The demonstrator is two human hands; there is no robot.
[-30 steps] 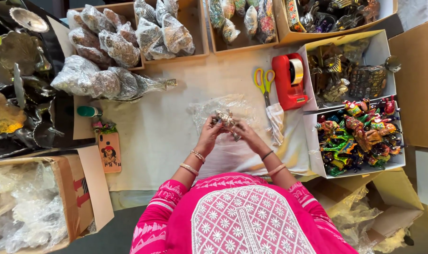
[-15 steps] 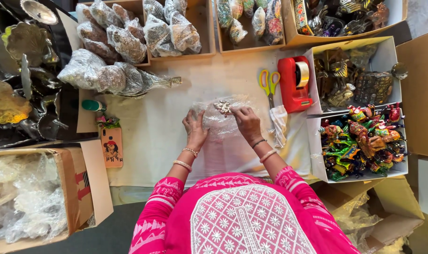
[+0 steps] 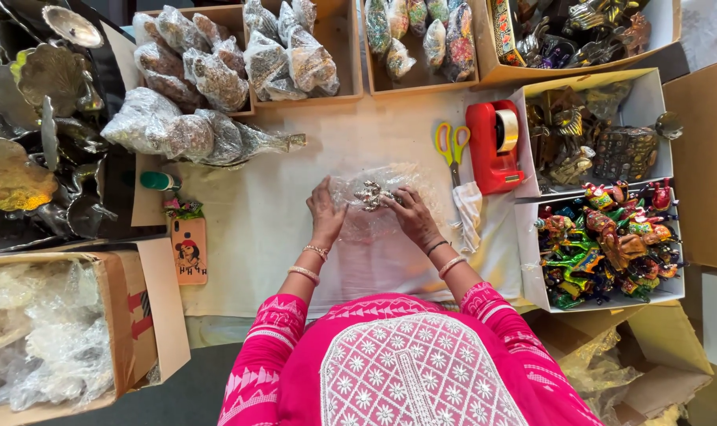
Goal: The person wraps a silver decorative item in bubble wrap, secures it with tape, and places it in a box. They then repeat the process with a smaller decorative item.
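Both hands at tabletop (image 3: 256, 229) centre, working a small silvery metal figurine (image 3: 370, 194) that sits on a sheet of clear bubble wrap (image 3: 374, 225). Left hand (image 3: 325, 211) lies mostly flat, fingers spread, pressing the wrap down just left of the figurine: released, no grip on anything. Right hand (image 3: 412, 213) has its fingertips pinched on the wrap edge right at the figurine, grip on the wrap; cannot tell if it also touches metal. Wrap is bunched up around the figurine, the rest flat toward the person. Just right of the hands: a white cloth (image 3: 465, 207), yellow-handled scissors (image 3: 450, 146), a red tape dispenser (image 3: 494, 146). Far right, a white box of painted animal figures (image 3: 607, 237). Upper left, wrapped bundles (image 3: 177, 130) lying on the tabletop; phone (image 3: 188, 250) at left edge.
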